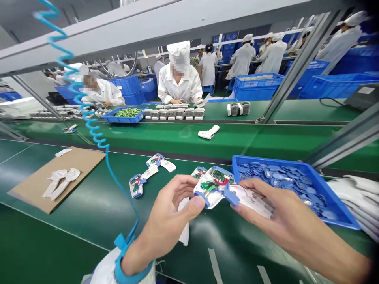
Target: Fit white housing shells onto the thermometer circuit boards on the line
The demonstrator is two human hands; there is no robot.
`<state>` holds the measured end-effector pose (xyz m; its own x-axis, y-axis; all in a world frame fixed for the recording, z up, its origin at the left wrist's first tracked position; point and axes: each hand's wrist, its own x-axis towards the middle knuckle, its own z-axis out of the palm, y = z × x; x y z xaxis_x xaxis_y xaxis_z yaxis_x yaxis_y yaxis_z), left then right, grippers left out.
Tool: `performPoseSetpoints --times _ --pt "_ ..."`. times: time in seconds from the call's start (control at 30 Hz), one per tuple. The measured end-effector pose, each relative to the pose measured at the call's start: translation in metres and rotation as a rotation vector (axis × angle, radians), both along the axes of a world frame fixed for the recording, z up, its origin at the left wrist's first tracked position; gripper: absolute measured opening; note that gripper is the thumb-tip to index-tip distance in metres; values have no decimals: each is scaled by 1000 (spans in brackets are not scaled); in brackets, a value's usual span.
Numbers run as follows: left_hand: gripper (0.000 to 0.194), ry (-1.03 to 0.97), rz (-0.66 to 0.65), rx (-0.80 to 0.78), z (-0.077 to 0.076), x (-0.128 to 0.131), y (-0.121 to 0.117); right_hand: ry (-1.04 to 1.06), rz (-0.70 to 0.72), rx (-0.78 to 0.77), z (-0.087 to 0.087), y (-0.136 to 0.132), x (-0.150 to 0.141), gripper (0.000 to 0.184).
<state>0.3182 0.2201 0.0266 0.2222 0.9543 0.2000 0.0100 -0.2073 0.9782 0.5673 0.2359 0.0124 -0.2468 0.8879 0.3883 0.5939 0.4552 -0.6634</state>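
Between my two hands is an opened thermometer-gun housing (217,185), white and blue, with a green circuit board and red, green and black wires showing. The fingers of my left hand (174,213) pinch the edge of its head. My right hand (272,205) grips the white handle, fingers closed round it. Below my left palm a white shell piece (184,228) shows in part; whether that hand touches it I cannot tell. Behind the housing, another similar unit (198,172) is partly hidden. Two more opened units (136,185) (160,161) lie beyond my left hand.
A blue tray (334,201) of small blue parts stands at right, beside stacked white shells (358,193). White shell halves (63,181) lie on cardboard (29,191). A coiled blue cord (118,179) runs to my left wristband. A white shell (209,132) sits on the green belt (166,138); co-workers sit opposite.
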Motion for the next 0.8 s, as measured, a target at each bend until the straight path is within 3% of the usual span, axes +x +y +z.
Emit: performPoseSetpoints --times 0.23,0.5,0.6,0.7,0.8 --pt "38 28 63 1 7 -2 -35 64 68 -155 -14 -26 -9 36" --pt "36 41 90 -14 12 -1 -47 160 137 -364 -28 -32 -8 48" --pt "27 58 90 47 5 -1 -44 389 119 -523 -30 -43 -17 58" --pt "18 95 63 79 -9 -2 -37 612 155 -661 -33 -56 -32 54" --pt "24 103 133 80 -27 0 -28 491 1 -520 -51 -58 -38 45"
